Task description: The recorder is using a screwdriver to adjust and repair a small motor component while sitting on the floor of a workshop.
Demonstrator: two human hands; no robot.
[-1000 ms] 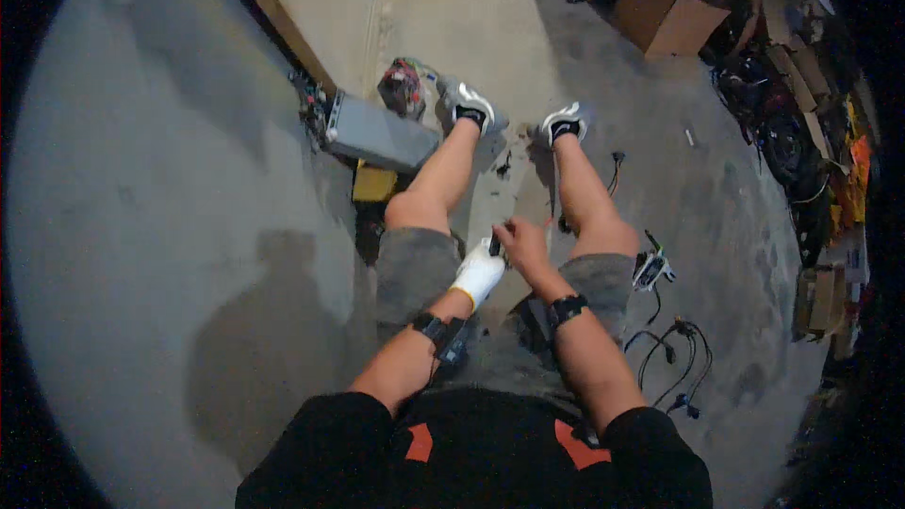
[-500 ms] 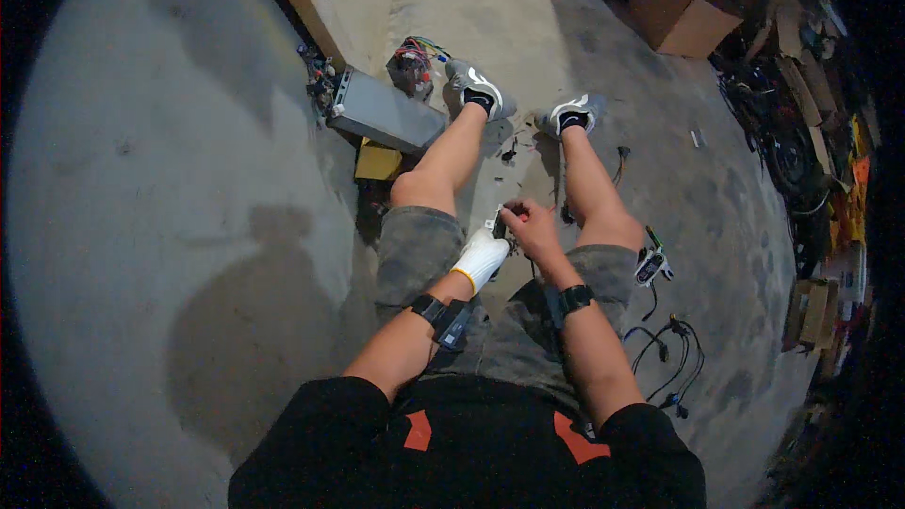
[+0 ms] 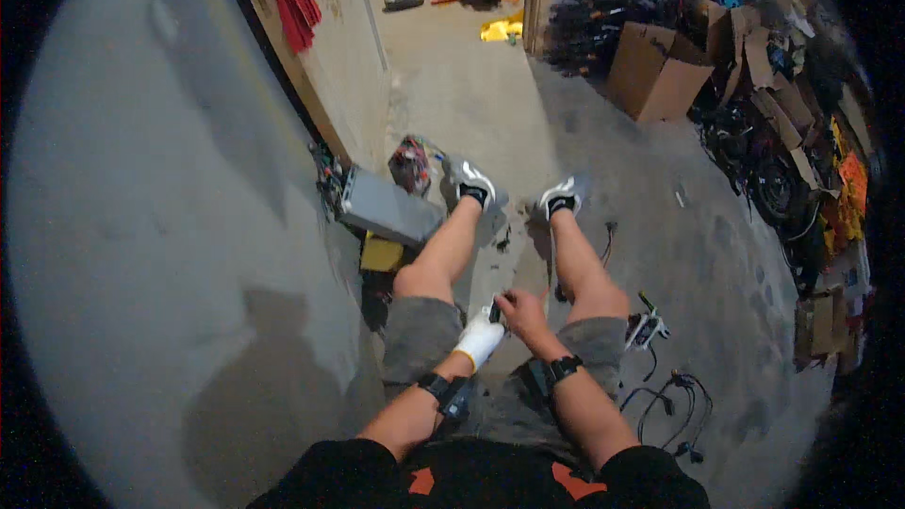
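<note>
My left hand, in a white work glove with a yellow cuff edge, is closed around a small dark piece between my knees. What kind of piece it is cannot be made out. My bare right hand meets it from the other side, its fingers bent and pressed together at the dark piece. Whether the right fingers hold something of their own is hidden. Beneath the hands, small dark scraps lie on the floor between my feet.
A grey metal case and a bundle of coloured wires stand beyond my left knee. Black cables and a small white-and-black device lie right of my leg. Cardboard boxes and scrap line the right side; an open door is ahead.
The view has tilted up, bringing the doorway and more of the far floor into sight. Both hands stay together at the dark piece. A red bit by my right fingers no longer shows.
</note>
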